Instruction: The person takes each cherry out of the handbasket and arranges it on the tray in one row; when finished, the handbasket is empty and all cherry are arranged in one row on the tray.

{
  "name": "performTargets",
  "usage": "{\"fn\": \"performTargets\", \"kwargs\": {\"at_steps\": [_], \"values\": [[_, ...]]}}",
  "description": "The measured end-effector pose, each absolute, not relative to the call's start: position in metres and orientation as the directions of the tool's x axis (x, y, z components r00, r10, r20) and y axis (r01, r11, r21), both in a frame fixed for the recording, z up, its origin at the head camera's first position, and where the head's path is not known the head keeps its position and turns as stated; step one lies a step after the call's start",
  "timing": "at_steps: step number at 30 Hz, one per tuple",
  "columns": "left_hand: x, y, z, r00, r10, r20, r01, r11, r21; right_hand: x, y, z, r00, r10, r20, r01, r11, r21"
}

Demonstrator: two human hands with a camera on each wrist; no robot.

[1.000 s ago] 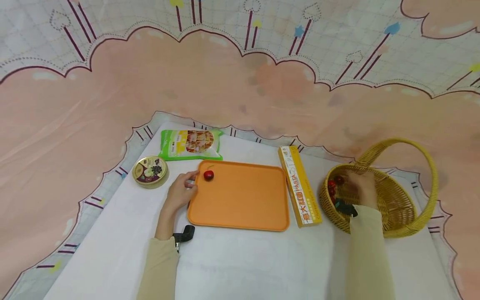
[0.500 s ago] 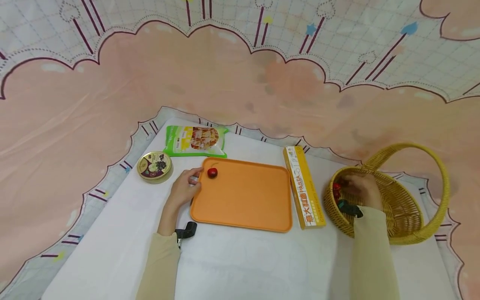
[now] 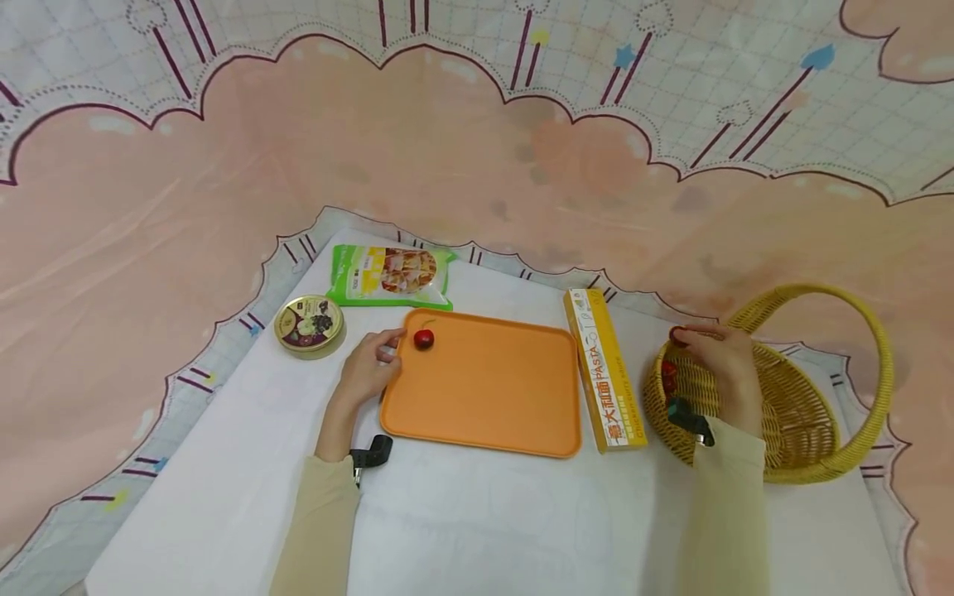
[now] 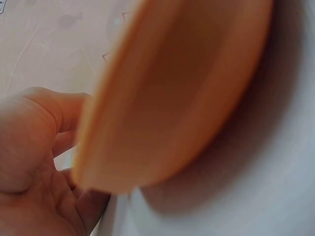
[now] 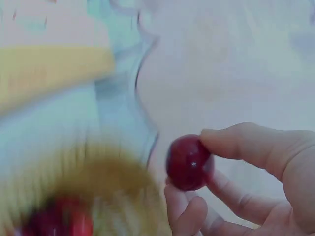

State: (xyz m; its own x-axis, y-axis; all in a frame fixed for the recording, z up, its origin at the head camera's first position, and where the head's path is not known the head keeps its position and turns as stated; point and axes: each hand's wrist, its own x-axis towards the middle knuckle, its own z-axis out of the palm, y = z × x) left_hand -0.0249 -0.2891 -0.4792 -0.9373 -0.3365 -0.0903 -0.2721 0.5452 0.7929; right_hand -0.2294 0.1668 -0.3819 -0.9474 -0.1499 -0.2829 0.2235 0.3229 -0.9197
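Note:
Between the thumb and fingers of my right hand [image 3: 725, 354] is a dark red cherry [image 5: 189, 162], pinched above the near-left rim of the wicker basket [image 3: 801, 406]. More red cherries [image 3: 669, 374] lie in the basket's left side, blurred in the right wrist view. My left hand [image 3: 365, 371] holds the left edge of the orange tray [image 3: 492, 389]; its thumb and fingers meet the rim in the left wrist view, with some fingertips hidden behind it. One cherry with a stem [image 3: 423, 339] sits in the tray's upper left corner.
A yellow pasta box [image 3: 605, 372] stands lengthwise between tray and basket. Behind the tray lies a green food packet [image 3: 391, 276], and a round tin [image 3: 309, 324] is to its left. The basket's tall handle [image 3: 879, 364] arches up on the right.
My right hand has risen from inside the basket to its rim, bringing up a cherry. My left hand stays at the tray edge. The head view has shifted slightly.

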Motion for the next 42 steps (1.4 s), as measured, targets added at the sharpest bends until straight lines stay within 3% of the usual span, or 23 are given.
{"fn": "performTargets", "kwargs": {"at_steps": [5,11,19,32,42], "values": [[-0.027,-0.289,-0.48,-0.94,-0.328,-0.1,-0.274,0.546,0.792,-0.221,0.099,-0.382,-0.947,-0.266,-0.18,0.08,0.345,-0.935],[-0.024,-0.291,-0.48,-0.94,-0.325,-0.108,-0.277,0.539,0.795,-0.196,-0.005,-0.418,-0.91,-0.374,-0.178,0.05,0.328,-0.943],[-0.026,-0.29,-0.482,-0.941,-0.323,-0.1,-0.267,0.528,0.806,-0.162,-0.084,-0.446,-0.897,-0.427,-0.117,-0.069,0.395,-0.916],[-0.024,-0.29,-0.482,-0.941,-0.329,-0.081,-0.256,0.535,0.805,-0.141,-0.129,-0.465,-0.919,-0.375,-0.125,-0.069,0.464,-0.883],[-0.023,-0.288,-0.481,-0.933,-0.342,-0.11,-0.288,0.53,0.797,-0.144,-0.125,-0.469,-0.891,-0.448,-0.069,-0.148,0.433,-0.889]]}}
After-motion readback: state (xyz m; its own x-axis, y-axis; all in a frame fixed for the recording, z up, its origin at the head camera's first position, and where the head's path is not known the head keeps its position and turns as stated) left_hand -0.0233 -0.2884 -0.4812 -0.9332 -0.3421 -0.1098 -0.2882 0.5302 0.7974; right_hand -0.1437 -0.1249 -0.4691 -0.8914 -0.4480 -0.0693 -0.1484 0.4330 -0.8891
